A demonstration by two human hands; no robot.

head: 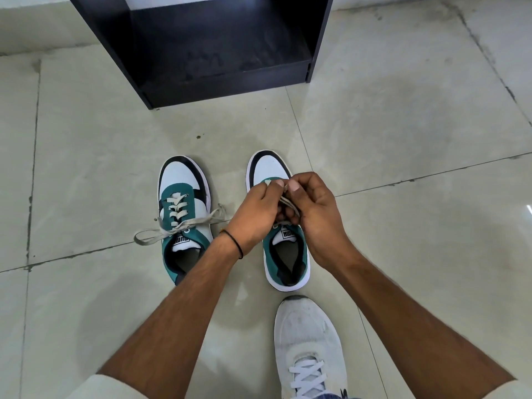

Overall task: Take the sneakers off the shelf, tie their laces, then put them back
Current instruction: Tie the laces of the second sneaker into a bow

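Note:
Two white, teal and black sneakers stand side by side on the tiled floor, toes pointing at the shelf. The left sneaker (pixel 184 208) has its grey laces tied in a bow (pixel 175 227) that spreads out to both sides. Above the right sneaker (pixel 285 254), my left hand (pixel 256 214) and my right hand (pixel 313 217) meet, each pinching part of its grey lace (pixel 288 203). The hands hide most of that shoe's lacing. The dark shelf (pixel 230 79) stands beyond, its bottom compartment holding nothing.
My own white shoe (pixel 311 347) rests on the floor just behind the right sneaker. Pale floor tiles (pixel 417 139) with dark grout lines stretch on all sides of the shelf and shoes.

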